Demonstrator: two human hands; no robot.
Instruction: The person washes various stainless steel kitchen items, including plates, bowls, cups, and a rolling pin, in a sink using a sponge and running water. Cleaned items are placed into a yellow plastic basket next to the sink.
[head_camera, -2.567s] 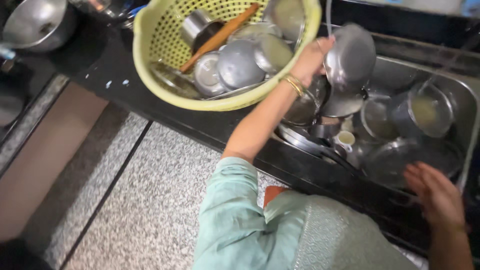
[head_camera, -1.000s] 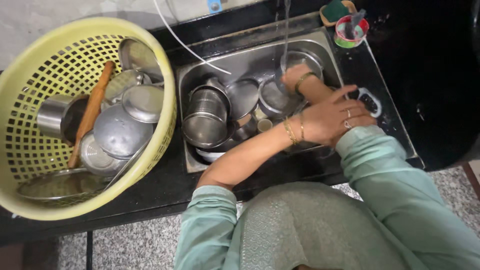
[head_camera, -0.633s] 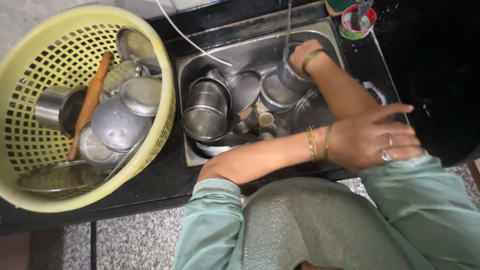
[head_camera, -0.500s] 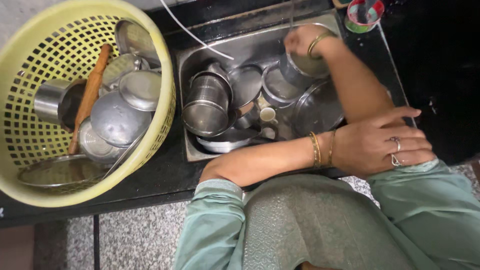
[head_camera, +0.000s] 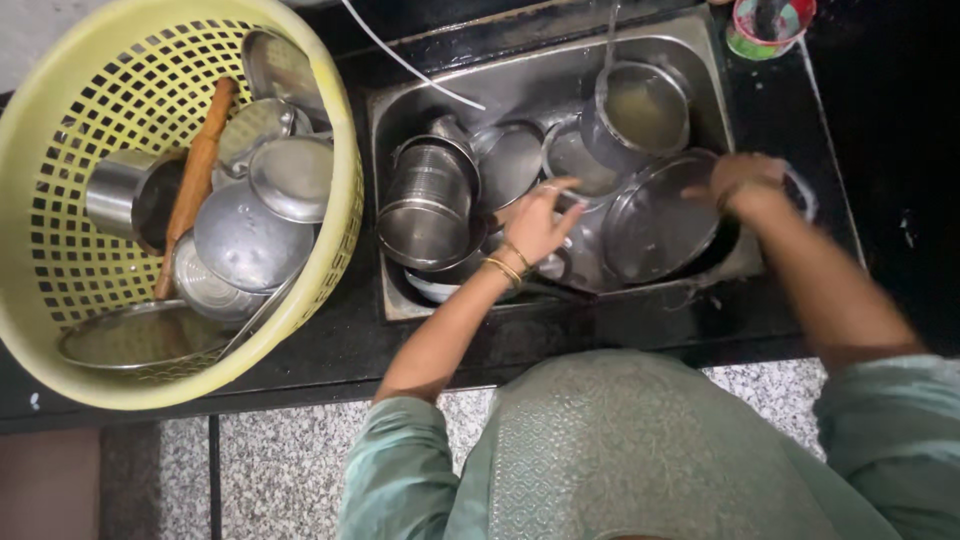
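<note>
Since half a second ago, the left hand (head_camera: 535, 222) has left the counter edge and now reaches into the rectangular steel sink (head_camera: 420, 85), fingers spread open and holding nothing, hovering over a small steel plate (head_camera: 575, 160) near the sink's middle. Meanwhile the right hand (head_camera: 745, 180) has dropped from the tap area to the sink's 3 o'clock rim; it is blurred by motion, so whether it grips the wide shallow steel pan (head_camera: 655, 215) beside it cannot be told. Washing looks partly done: the round yellow plastic basket (head_camera: 60, 250), at 9 o'clock from the sink, already holds steel lids, a steel tumbler and a wooden rolling pin (head_camera: 195, 185), while the sink still holds a tall ribbed steel pot (head_camera: 430, 200) and a steel bowl of cloudy water (head_camera: 640, 105) under the tap at 1 o'clock. Vessels beneath the pan and hands are hidden, and a small colourful cup (head_camera: 765, 25) at 2 o'clock is cut off.
</note>
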